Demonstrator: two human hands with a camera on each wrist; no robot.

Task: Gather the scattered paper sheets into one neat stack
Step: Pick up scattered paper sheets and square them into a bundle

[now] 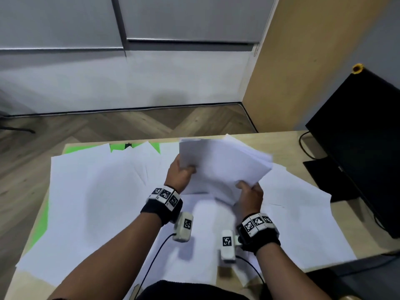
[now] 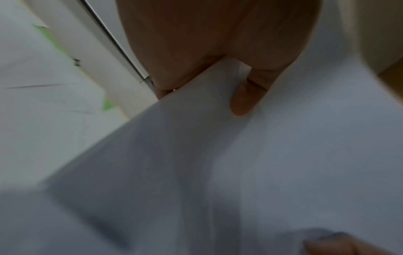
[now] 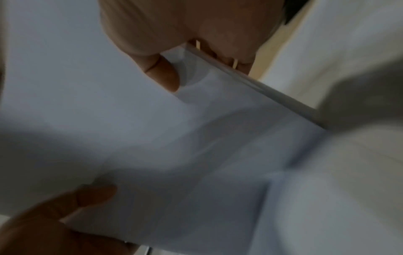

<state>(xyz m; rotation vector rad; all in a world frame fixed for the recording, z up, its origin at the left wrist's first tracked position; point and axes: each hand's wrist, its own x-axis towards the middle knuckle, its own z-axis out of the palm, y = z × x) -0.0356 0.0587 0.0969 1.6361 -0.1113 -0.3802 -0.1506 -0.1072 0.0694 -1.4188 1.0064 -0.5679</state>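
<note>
Two hands, left hand [image 1: 180,175] and right hand [image 1: 251,192], pinching blank paper bundle [image 1: 225,163], no legible writing, loose sheets [image 1: 97,191] below

A bundle of white sheets [image 1: 225,163] is lifted above the table, tilted, with its edges uneven and fanned at the far right corner. Many loose white sheets [image 1: 93,204] lie flat and overlapping under it, spread from the left side to the right side.
</note>
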